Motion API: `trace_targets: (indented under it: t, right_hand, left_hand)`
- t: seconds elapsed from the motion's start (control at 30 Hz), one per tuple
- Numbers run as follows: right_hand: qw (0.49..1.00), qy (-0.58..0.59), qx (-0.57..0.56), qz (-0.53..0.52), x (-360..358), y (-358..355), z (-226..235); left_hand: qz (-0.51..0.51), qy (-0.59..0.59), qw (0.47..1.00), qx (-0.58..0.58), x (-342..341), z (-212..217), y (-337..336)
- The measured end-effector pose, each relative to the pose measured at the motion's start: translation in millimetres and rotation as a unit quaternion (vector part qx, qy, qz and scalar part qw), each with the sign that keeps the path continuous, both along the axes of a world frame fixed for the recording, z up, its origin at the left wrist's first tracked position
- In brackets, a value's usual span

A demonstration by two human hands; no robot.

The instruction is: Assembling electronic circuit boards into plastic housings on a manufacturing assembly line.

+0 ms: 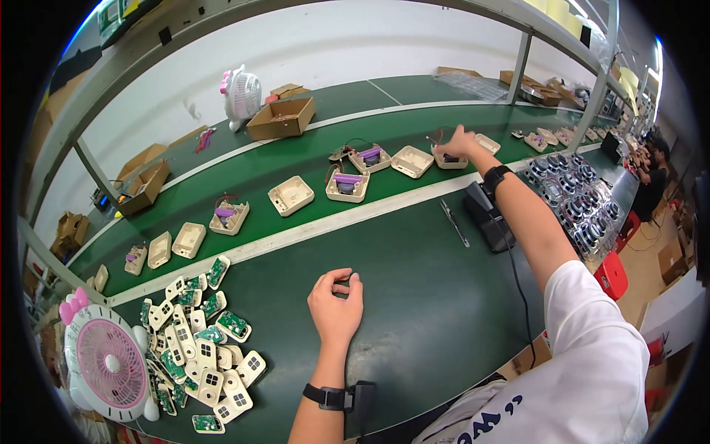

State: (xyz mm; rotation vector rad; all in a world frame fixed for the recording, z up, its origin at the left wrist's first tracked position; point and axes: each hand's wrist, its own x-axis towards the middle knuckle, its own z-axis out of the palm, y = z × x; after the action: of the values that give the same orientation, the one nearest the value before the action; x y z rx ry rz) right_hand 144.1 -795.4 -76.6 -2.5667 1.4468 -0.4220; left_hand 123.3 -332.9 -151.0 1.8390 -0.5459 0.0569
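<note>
My left hand [336,305] hovers over or rests on the dark green bench; its fingers curl loosely, a gap shows between them and the thumb, and nothing is in it. My right arm stretches far out to the green conveyor belt, where my right hand [460,143] grips a cream plastic housing [450,163] with red wires. Its fingertips are partly hidden. Left of it on the belt lie a cream cover [412,162] and two housings, each with a purple cylinder [347,179] and a dark round part. Another cover [487,144] lies just beyond my right hand.
A heap of cream panels with green circuit boards [203,348] covers the bench's left, beside a pink-and-white fan [111,357]. Tweezers [455,223] and a black device [489,217] with a cable lie right of centre. Round speakers [573,192] fill the right. A person [652,177] sits farther along.
</note>
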Motion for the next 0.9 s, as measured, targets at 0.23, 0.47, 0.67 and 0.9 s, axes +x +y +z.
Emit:
trace_targets:
  t: [0.23,0.47,0.67,0.9]
  right_hand:
    - [0.989,-0.108,0.063,0.075,12,-41,-88]
    - [0.977,-0.172,-0.094,0.084,-40,-40,-8]
    - [0.911,-0.192,0.068,0.360,-91,163,26]
    - [0.887,-0.131,0.110,0.429,-147,267,-13]
  left_hand:
    - [0.021,0.029,0.999,-0.016,-4,-9,6]
    - [0.043,-0.192,0.980,-0.001,7,36,26]
    - [0.403,-0.156,0.848,0.307,16,75,155]
    - [0.392,-0.040,0.843,0.366,11,54,188]
